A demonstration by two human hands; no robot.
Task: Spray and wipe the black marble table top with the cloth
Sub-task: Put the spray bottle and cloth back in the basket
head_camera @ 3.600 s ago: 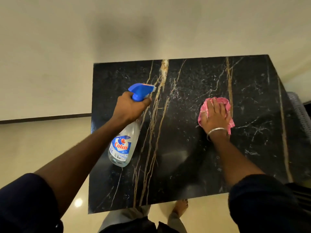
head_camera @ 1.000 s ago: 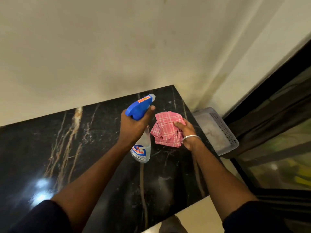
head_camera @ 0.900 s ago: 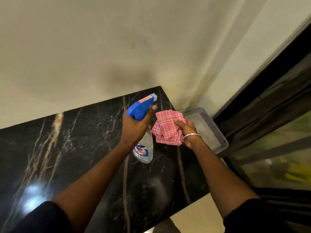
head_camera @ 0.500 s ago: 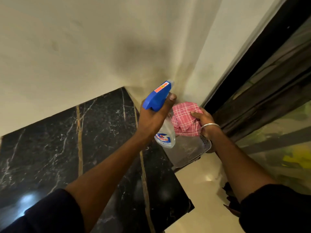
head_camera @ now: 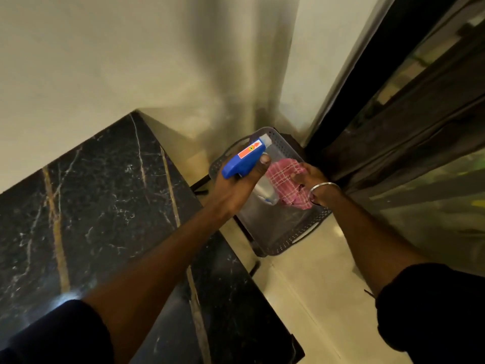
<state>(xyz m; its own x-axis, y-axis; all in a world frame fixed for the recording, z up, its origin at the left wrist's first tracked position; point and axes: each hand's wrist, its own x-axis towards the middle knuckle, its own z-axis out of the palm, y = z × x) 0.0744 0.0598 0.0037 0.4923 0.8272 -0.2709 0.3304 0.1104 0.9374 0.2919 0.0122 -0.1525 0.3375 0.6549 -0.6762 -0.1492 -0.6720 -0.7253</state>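
**Bottle and cloth held over a basket, clear of the worktop**

On the left, the black marble worktop [head_camera: 105, 206] with gold and white veins fills the lower part of the view. Its far edge sits against a pale wall [head_camera: 131, 61]. Nothing rests on the part that shows, and a bright glare lies on it near the bottom left.

The left arm reaches across the worktop's right edge. The left hand [head_camera: 233, 190] grips a spray bottle [head_camera: 244, 161] by the neck, fingers curled under its blue trigger head, nozzle pointing away towards the corner.

Just right of the bottle, touching or nearly so, is the pink checked cloth [head_camera: 283, 174], bunched and pinched in the right hand [head_camera: 312, 177], which wears a metal bangle [head_camera: 324, 185].

Both hands hang above a grey perforated basket [head_camera: 286, 245] standing low beside the worktop, on or near the cream floor [head_camera: 301, 298]. Neither item has been let go.

Judging by this, spraying and wiping look finished and the 2 tools are about to be put away. Whether any streaks remain on the marble cannot be told.

Room is tight. The basket sits in a corner, with the worktop's edge on its left, the wall behind and a dark door frame [head_camera: 351, 95] on its right. The open way in is from above and from the near side, over bare floor.
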